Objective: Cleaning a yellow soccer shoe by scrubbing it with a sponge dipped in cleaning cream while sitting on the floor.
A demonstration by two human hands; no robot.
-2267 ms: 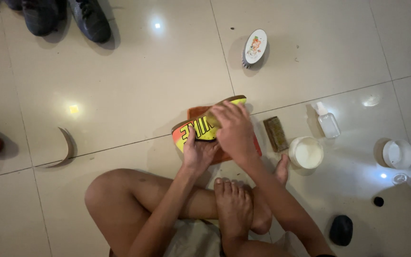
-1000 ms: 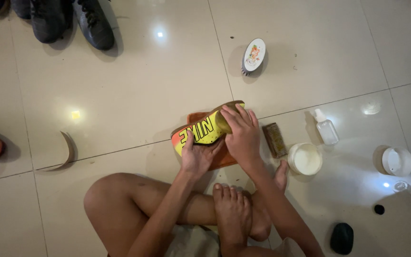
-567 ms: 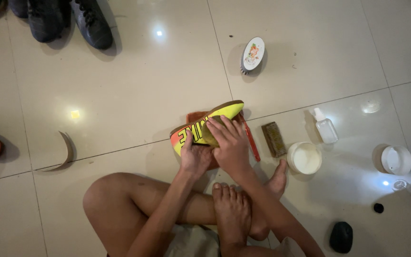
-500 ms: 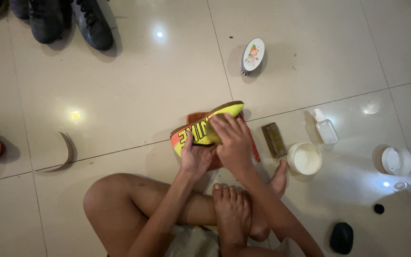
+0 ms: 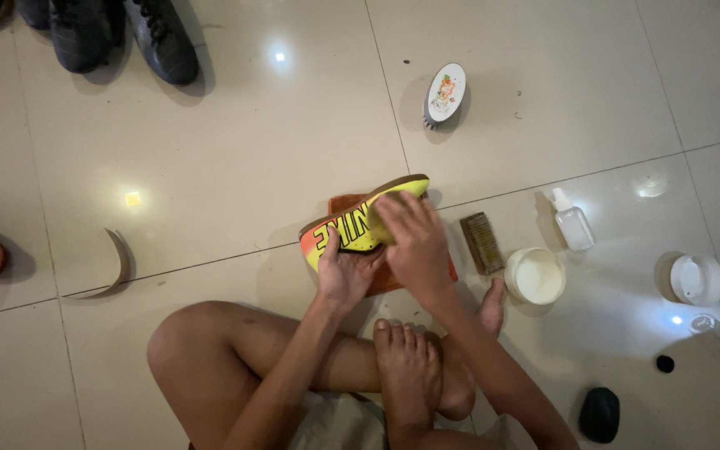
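Left hand (image 5: 345,275) grasping the yellow shoe (image 5: 360,223) from below, right hand (image 5: 411,242) pressed flat, fingers loose, above an orange cloth (image 5: 383,279)

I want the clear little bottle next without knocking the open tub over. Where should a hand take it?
Grip the clear bottle round its flat body, coming from the right, away from the open tub. Its narrow white cap gives little hold.
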